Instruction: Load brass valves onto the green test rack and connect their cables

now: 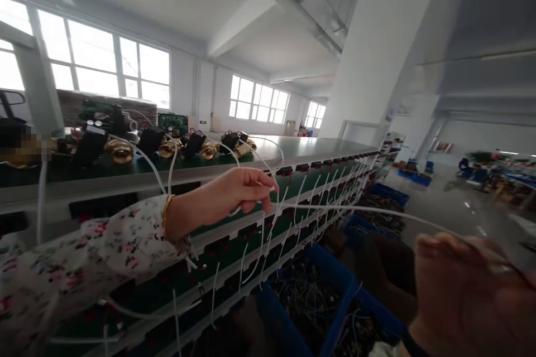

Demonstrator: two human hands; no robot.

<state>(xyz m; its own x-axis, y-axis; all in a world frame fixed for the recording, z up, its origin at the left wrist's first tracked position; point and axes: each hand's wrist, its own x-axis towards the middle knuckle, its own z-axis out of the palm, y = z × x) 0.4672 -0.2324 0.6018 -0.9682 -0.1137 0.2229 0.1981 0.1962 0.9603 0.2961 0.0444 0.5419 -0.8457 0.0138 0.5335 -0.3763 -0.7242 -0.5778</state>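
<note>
My left hand (247,189) reaches out over the front of the rack, its fingers pinched on the end of a white cable. That white cable (377,210) stretches to the right, to my right hand (464,279), which is blurred by motion, with its fingers curled round the cable. Behind my left hand, brass valves (209,149) with black boxes and white cables stand in a row on the green bench top (293,148). Below it, several white cables (301,195) hang from black and red connectors along the rack.
Blue bins (347,290) full of cables and parts stand on the floor below the rack, with more blue bins (389,194) farther back. A brown box (385,268) sits near my right hand. A white pillar (381,39) rises behind the bench.
</note>
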